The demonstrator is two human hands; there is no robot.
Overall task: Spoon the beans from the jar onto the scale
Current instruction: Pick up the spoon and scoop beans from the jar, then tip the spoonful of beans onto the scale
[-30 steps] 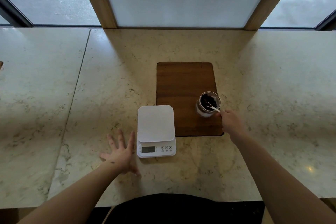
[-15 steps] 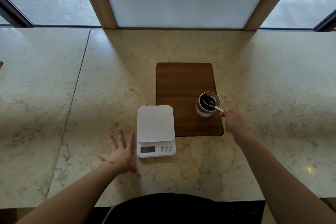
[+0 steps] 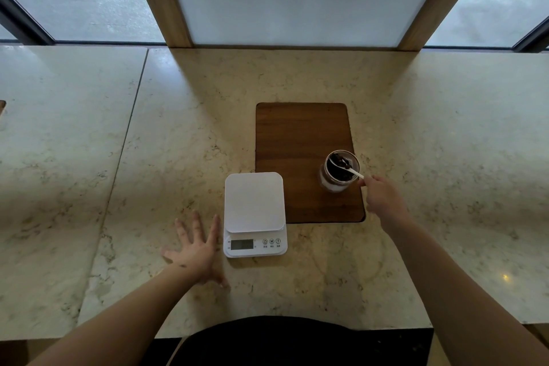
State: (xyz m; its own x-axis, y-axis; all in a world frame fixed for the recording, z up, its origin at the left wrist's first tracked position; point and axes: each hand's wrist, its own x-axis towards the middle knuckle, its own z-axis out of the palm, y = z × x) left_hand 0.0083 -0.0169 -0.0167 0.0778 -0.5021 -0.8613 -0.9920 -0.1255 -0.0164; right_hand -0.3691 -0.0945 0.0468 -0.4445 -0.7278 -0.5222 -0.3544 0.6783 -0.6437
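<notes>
Jar upright, dark beans inside — scale bare.

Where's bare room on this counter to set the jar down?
Free: the wooden board behind the jar, and the counter left of it. Crowded: between scale, jar and right hand; the left hand flanks the scale.

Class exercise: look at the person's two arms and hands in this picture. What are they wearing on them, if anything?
Nothing shows on either. The left hand and right hand are bare: no gloves, rings, watch or bracelets visible. Both forearms are uncovered right to the picture's edge, with no sleeve in view.
</notes>
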